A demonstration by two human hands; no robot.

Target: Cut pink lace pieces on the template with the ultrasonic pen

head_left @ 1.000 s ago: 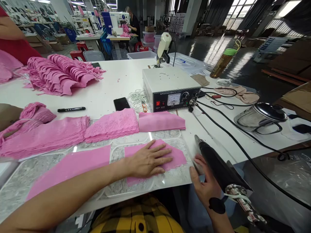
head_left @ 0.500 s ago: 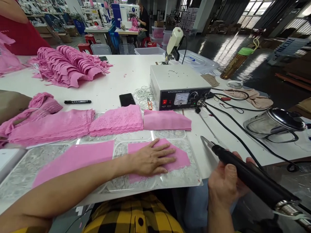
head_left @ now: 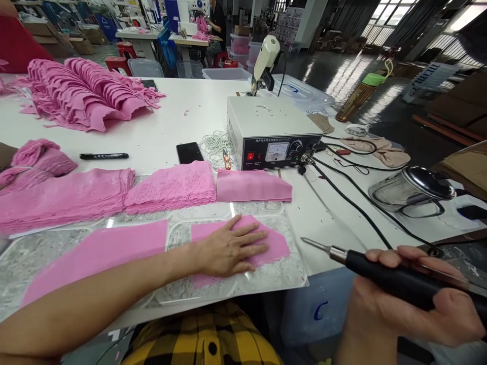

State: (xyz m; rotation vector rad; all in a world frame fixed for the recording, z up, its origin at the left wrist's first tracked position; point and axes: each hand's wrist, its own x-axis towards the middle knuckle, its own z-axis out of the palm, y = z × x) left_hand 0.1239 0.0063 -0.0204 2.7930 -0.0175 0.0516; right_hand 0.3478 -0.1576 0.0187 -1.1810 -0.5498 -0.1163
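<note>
My left hand (head_left: 228,247) lies flat with fingers spread on a pink fabric piece (head_left: 274,244), pressing it against the clear, pale-mottled template board (head_left: 283,274). A second pink fabric piece (head_left: 125,243) lies to its left, partly under my forearm. In my right hand (head_left: 411,309) is a black ultrasonic welding handpiece (head_left: 384,276), fingers wrapped round its body. Its pointed metal tip hangs just off the board's right edge, pointing left. Behind those fingers a thin shiny strip shows, which I cannot make out. The cable leads toward the ultrasonic welder box (head_left: 274,119).
Pink lace stacks (head_left: 175,187) and a plain folded pink stack (head_left: 253,186) line the board's far side. Beyond are a phone (head_left: 189,152), a marker (head_left: 104,156), small snips (head_left: 227,160) and gathered pink pieces (head_left: 83,96). A glass pot (head_left: 391,190) and black cables (head_left: 353,197) occupy the right.
My right hand has moved right and turned, bringing the handpiece nearer level with its tip farther left. The left hand stays on the fabric. The whole view has shifted slightly.
</note>
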